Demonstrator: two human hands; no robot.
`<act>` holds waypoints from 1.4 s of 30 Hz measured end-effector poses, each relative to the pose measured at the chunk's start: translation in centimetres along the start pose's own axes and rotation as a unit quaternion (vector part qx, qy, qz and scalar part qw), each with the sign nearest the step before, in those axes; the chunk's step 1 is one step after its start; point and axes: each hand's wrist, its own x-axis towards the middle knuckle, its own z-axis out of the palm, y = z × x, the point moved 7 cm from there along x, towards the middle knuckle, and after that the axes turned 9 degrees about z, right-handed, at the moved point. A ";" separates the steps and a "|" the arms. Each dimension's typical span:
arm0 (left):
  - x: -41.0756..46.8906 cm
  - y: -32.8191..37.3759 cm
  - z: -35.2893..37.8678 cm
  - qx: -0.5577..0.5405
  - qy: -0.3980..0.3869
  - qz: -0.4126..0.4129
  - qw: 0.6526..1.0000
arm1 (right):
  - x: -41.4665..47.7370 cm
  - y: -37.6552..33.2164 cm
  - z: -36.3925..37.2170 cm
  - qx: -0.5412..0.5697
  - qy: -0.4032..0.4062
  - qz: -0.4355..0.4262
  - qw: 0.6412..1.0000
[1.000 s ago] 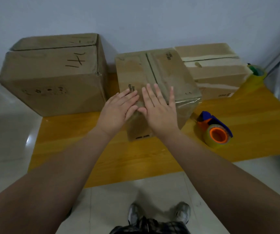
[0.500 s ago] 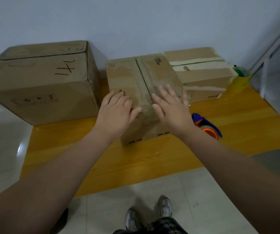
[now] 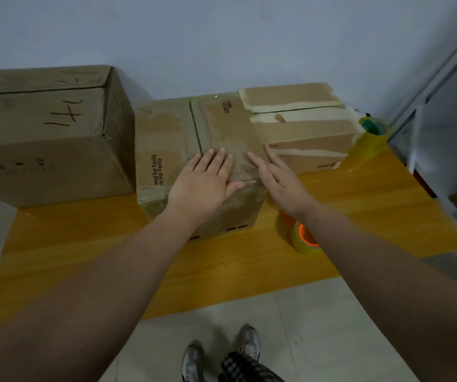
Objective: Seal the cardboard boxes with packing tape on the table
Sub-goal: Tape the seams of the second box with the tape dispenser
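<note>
A plain packing corner of a room: cardboard boxes point(image 3: 56, 139) on a wooden table point(image 3: 221, 260) (tape roll point(image 3: 304, 238) beside them), bare wall point(image 3: 221, 37), tiled floor point(image 3: 318, 326).

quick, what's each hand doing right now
left hand: open, flat on the middle box, holding nothing
right hand: open at that box's right edge, holding nothing

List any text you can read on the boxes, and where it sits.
"For Family", twice, sideways, start cut off: top of middle box.
"pico" plus logo, upside down: front of right box.
Handwritten strokes, unclear: left box.
Small print on middle box's right flap: too blurred.
</note>
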 end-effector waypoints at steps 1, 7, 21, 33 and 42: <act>0.0 0.0 0.1 0.006 -0.005 -0.002 1.000 | 0.1 0.2 0.2 -0.003 -0.004 -0.014 1.000; 0.2 0.2 0.4 0.052 -0.032 -0.002 0.998 | 0.7 1.2 0.9 -0.087 -0.012 -0.083 0.993; -0.6 0.3 -1.3 -0.007 0.023 -0.025 0.999 | 0.0 1.0 0.1 -0.168 -0.111 -0.095 0.975; 3.1 3.7 -0.7 0.069 0.004 0.051 0.996 | 1.6 0.6 1.2 0.288 -0.033 0.203 0.935; -3.0 -1.4 0.4 0.062 -0.023 0.021 0.998 | 1.3 -0.6 0.0 0.191 0.005 0.185 0.964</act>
